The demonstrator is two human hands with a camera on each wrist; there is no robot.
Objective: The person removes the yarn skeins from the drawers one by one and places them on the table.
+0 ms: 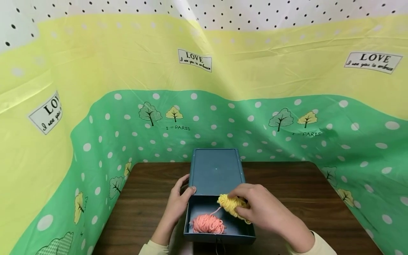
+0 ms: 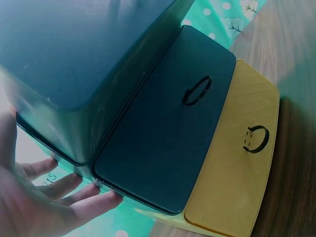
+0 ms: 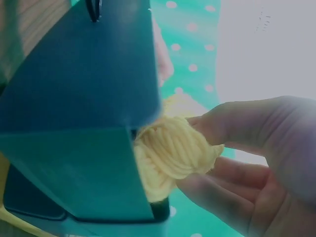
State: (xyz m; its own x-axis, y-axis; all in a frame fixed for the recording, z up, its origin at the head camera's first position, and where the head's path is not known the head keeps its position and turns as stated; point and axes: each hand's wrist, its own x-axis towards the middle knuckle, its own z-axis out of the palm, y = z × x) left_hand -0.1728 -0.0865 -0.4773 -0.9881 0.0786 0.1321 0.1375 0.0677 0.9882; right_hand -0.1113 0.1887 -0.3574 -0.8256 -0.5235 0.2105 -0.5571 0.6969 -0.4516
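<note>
a brown wood-grain table (image 1: 140,198) carries a blue drawer unit (image 1: 218,171).

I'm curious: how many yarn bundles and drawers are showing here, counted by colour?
Yellow yarn bundle: 1
Pink yarn bundle: 1
Blue drawers: 2, the open drawer and the closed blue drawer
Yellow drawer: 1
Total: 5

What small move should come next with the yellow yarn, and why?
Probably lower the yellow yarn beside the pink yarn and release: the right hand holds it at the open drawer's right side, where bare floor shows.
</note>
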